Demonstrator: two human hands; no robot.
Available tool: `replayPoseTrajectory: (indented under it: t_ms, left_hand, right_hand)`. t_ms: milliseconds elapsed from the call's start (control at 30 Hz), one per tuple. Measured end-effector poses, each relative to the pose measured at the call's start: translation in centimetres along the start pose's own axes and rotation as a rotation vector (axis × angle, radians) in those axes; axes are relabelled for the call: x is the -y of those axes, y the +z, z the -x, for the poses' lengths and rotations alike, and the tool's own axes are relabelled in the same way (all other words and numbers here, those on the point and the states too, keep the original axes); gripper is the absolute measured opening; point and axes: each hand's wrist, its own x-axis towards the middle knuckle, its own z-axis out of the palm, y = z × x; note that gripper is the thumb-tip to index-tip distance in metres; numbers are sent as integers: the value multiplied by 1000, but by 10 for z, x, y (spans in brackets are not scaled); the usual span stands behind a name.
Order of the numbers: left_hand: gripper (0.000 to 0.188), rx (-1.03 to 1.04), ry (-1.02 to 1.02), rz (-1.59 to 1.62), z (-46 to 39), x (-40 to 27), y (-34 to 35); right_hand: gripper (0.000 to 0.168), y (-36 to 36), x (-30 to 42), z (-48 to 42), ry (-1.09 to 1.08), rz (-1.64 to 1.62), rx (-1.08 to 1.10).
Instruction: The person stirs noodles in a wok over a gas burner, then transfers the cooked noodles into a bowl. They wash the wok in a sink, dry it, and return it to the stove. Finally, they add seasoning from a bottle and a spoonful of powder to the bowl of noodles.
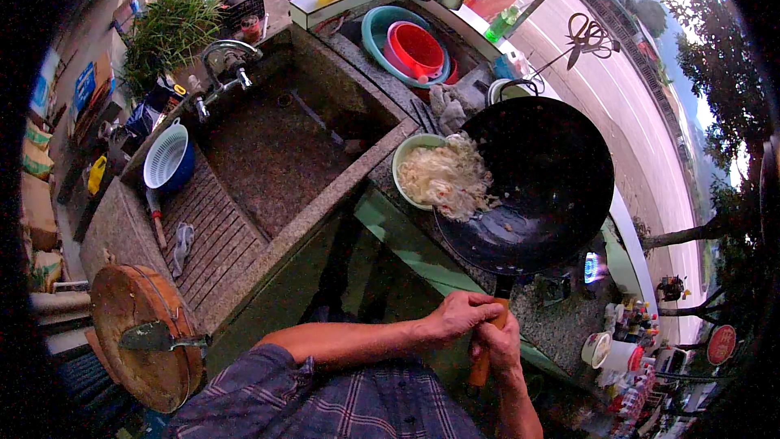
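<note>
A black wok [542,164] is tilted to the left over a pale green bowl [403,178]. Cooked food that looks like thin noodles [454,174] fills the bowl and bridges onto the wok's near rim; a few bits cling to the wok's inside. My left hand [458,316] grips the upper part of the wok's wooden handle [480,371]. Just below it, my right hand [501,341] is wrapped around the same handle. Part of the handle is hidden beneath my fingers.
A blue gas flame [592,267] burns right of the wok. Left is a stone sink [268,247] with a colander [167,158]; a cleaver [146,336] lies on a round chopping block [122,299]. Nested basins [372,36] stand behind the bowl. Seasoning containers [627,355] crowd the right.
</note>
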Motion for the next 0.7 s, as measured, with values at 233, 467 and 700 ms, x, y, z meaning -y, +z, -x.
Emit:
replayPoseTrajectory:
  t_ms: [233,467,700]
  left_hand:
    - [40,19,42,10,-2,4,-3]
    - [42,12,52,-52,-6,10,-5]
    - [41,87,35,14,-4,2,-7]
  right_hand:
    - [31,3,2,-1,-54,-22,25]
    - [22,9,8,1,-66,45,-27]
    - [23,15,17,5,-98,134,-86]
